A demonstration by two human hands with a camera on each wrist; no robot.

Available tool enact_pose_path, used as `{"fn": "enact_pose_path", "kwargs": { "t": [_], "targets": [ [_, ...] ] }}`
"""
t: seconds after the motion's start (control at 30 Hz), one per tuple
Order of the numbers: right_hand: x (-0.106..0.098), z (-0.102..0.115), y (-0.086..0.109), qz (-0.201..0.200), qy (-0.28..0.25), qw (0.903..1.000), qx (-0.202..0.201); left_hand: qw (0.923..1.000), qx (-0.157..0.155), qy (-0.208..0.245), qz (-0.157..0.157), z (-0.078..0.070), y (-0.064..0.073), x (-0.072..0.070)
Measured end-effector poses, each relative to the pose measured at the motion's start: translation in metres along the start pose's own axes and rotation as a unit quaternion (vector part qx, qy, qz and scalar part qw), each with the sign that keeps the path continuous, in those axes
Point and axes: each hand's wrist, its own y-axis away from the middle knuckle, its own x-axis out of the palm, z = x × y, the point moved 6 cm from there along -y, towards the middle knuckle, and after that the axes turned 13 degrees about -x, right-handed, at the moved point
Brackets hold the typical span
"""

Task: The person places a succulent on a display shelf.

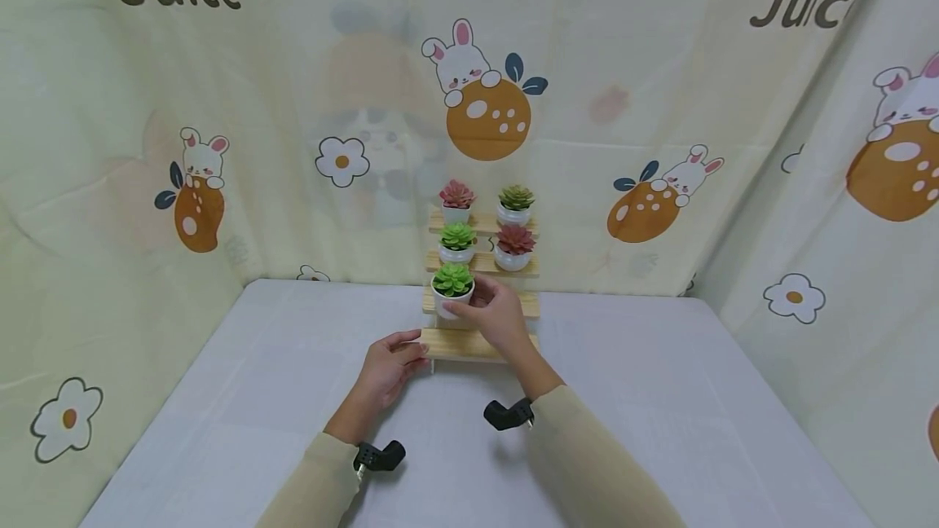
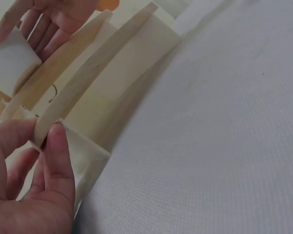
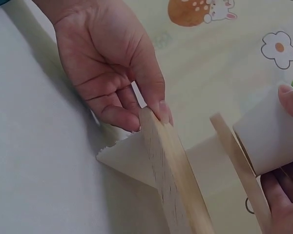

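Note:
My right hand (image 1: 502, 320) grips a white pot with a bright green succulent (image 1: 452, 279) between thumb and fingers. The pot is at the left part of the third board down on a small tiered wooden stand (image 1: 477, 345). In the right wrist view the white pot (image 3: 268, 136) has its base right at a board's edge. My left hand (image 1: 385, 369) pinches the left end of the lowest board; the left wrist view shows thumb and fingertips on the board's end (image 2: 41, 131), beside the stand's white side support (image 2: 85, 151).
A red succulent (image 1: 457, 195) and a dark green one (image 1: 516, 198) stand on the top board. Below them are a green succulent (image 1: 456, 236) and a dark red one (image 1: 515, 241). A printed curtain (image 1: 572, 145) hangs behind the white-covered table (image 1: 293, 349).

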Motion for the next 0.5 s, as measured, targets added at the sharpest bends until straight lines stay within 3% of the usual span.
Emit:
{"fn": "enact_pose_path", "kwargs": {
  "t": [0.5],
  "targets": [
    [-0.002,0.0023,-0.005,0.009,-0.007,0.9999,0.008,1.0,0.0,0.01,0.0,0.0,0.0002,0.001]
  ]
}}
